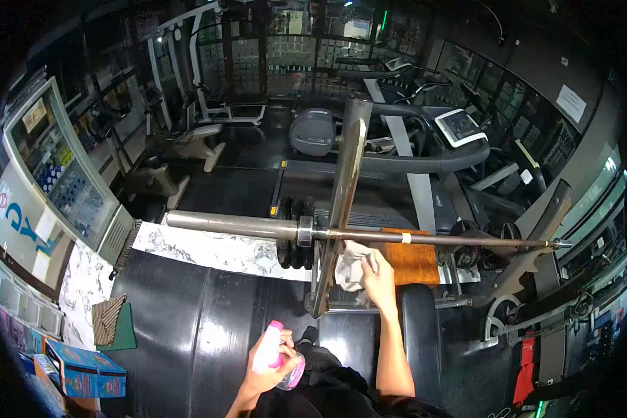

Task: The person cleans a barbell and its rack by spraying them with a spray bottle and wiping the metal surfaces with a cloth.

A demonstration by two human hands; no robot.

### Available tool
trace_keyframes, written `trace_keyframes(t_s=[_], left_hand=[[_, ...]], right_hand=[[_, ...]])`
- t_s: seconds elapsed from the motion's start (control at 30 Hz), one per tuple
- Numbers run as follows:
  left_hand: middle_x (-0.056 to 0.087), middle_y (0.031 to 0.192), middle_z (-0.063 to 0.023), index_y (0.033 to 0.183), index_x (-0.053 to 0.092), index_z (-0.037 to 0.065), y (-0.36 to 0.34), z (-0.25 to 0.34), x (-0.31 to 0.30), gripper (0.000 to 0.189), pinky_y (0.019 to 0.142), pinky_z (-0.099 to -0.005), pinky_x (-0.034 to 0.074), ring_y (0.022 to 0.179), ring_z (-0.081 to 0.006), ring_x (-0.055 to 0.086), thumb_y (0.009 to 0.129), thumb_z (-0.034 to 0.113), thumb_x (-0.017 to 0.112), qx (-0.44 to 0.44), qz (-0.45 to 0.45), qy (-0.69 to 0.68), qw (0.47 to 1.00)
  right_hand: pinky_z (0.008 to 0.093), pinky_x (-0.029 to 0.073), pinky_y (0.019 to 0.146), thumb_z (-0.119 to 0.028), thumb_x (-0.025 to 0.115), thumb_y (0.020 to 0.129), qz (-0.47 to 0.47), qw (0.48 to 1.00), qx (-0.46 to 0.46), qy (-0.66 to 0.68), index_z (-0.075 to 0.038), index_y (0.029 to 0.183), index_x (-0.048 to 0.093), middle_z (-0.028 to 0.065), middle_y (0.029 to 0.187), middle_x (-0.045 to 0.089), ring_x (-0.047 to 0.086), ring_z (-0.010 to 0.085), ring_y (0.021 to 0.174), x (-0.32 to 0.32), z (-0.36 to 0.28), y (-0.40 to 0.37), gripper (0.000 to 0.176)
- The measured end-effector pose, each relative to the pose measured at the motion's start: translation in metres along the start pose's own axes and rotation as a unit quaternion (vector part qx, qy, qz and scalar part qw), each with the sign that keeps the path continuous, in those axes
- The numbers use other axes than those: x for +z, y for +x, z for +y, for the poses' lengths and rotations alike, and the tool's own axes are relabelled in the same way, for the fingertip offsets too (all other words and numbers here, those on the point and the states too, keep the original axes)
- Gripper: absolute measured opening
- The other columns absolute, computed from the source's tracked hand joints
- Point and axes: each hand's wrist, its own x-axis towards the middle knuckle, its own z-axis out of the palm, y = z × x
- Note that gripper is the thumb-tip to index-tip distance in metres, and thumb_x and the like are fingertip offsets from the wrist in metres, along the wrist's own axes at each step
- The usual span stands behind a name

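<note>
Wiping rack upright (346, 167) below the barbell (467, 240) with cloth (348, 268) clamped in right hand (380, 273), gripping spray bottle (269, 348) in left hand (266, 377); next, likely needs fresh spray.

A glass-fronted drinks cooler (56, 174) stands along the left edge of the dark floor (209, 327), with bottles on its shelves. Near the lower left corner sits a blue carton (87, 373). Just beside it, folded brown cloths (108, 319) lie on a green mat (127, 334). A marble-patterned strip (209, 251) crosses the floor. Further back stands a treadmill (425, 164) with a white-framed console (460, 127).
</note>
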Motion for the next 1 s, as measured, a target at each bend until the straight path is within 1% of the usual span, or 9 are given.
trace_keyframes(t_s=[0.07,0.17,0.43,0.47,0.57,0.7,0.83,0.9,1.0], left_hand=[[0.053,0.092,-0.0082,0.112,0.045,-0.003,0.002,0.009,0.006,0.042,0.074,-0.0307,0.051,0.075,-0.0146,0.061,0.078,-0.002,0.07,0.008,-0.028,0.026,0.999],[0.056,0.087,-0.0078,0.114,0.042,-0.003,0.007,0.005,0.014,0.045,0.078,-0.0327,0.048,0.082,-0.0155,0.059,0.081,0.004,0.071,0.036,-0.046,0.043,0.997],[0.061,0.085,-0.009,0.112,0.043,0.0,0.04,-0.011,0.048,0.044,0.078,-0.0314,0.048,0.089,-0.0192,0.06,0.078,-0.002,0.071,0.119,-0.058,0.034,0.991],[0.061,0.086,-0.0093,0.111,0.044,0.0,0.045,-0.011,0.054,0.043,0.078,-0.0317,0.048,0.09,-0.0195,0.06,0.078,-0.002,0.071,0.131,-0.062,0.042,0.989],[0.061,0.087,-0.0099,0.111,0.044,0.0,0.058,-0.014,0.075,0.042,0.079,-0.0332,0.048,0.094,-0.0207,0.06,0.078,-0.001,0.07,0.081,-0.023,0.024,0.996],[0.062,0.087,-0.0105,0.11,0.045,0.001,0.082,-0.03,0.1,0.041,0.079,-0.0337,0.048,0.097,-0.0211,0.06,0.078,-0.001,0.07,0.13,-0.001,0.081,0.988],[0.061,0.095,-0.0127,0.108,0.043,0.001,0.105,-0.028,0.141,0.041,0.076,-0.0315,0.047,0.094,-0.0185,0.06,0.083,0.018,0.071,0.115,0.077,-0.016,0.99],[0.06,0.095,-0.0112,0.111,0.043,0.001,0.108,-0.017,0.156,0.049,0.075,-0.0303,0.047,0.088,-0.0171,0.059,0.084,0.032,0.07,-0.034,0.108,-0.021,0.993],[0.059,0.094,-0.0094,0.108,0.046,0.002,0.112,-0.03,0.179,0.055,0.07,-0.0298,0.047,0.075,-0.0138,0.057,0.081,0.044,0.07,-0.024,0.18,0.039,0.983]], right_hand=[[0.0293,0.044,0.08,-0.011,0.056,0.09,-0.016,0.993,0.065,0.094,0.0,0.111,0.058,0.0168,0.098,0.064,0.059,0.0168,0.087,-0.004,0.03,-0.01,0.024],[0.0276,0.043,0.085,-0.01,0.054,0.092,0.013,0.933,0.153,0.324,0.003,0.114,0.058,0.0091,0.106,0.064,0.057,0.0148,0.096,-0.004,0.036,-0.028,0.025],[0.0411,0.055,0.083,-0.015,0.047,0.096,0.042,0.829,0.234,0.507,0.0,0.126,0.047,0.0127,0.114,0.058,0.061,0.0251,0.101,-0.034,0.023,-0.02,0.034],[0.0298,0.051,0.042,-0.019,0.049,0.096,0.05,0.811,0.236,0.532,-0.004,0.12,0.05,0.0122,0.097,0.062,0.065,0.0227,0.073,-0.037,0.024,-0.014,0.028],[0.0294,0.049,0.038,-0.02,0.049,0.096,0.017,0.785,0.242,0.57,-0.004,0.12,0.048,0.0125,0.097,0.062,0.065,0.0233,0.074,-0.054,0.017,0.009,0.029],[0.039,0.057,0.069,-0.018,0.049,0.096,-0.039,0.789,0.232,0.567,-0.002,0.128,0.045,0.0133,0.114,0.059,0.063,0.0245,0.095,-0.07,0.04,0.042,0.036],[0.0445,0.052,0.089,-0.017,0.051,0.093,-0.087,0.803,0.248,0.535,-0.003,0.13,0.043,0.0145,0.12,0.056,0.059,0.0275,0.105,-0.097,0.09,0.068,0.04],[0.0425,0.052,0.088,-0.017,0.051,0.093,-0.095,0.801,0.252,0.535,-0.001,0.128,0.044,0.0151,0.117,0.058,0.06,0.0272,0.103,-0.101,0.111,0.083,0.039],[0.0349,0.05,0.087,-0.015,0.052,0.093,-0.132,0.767,0.269,0.568,-0.002,0.128,0.046,0.0124,0.118,0.058,0.059,0.0223,0.105,-0.111,0.107,0.098,0.038]])
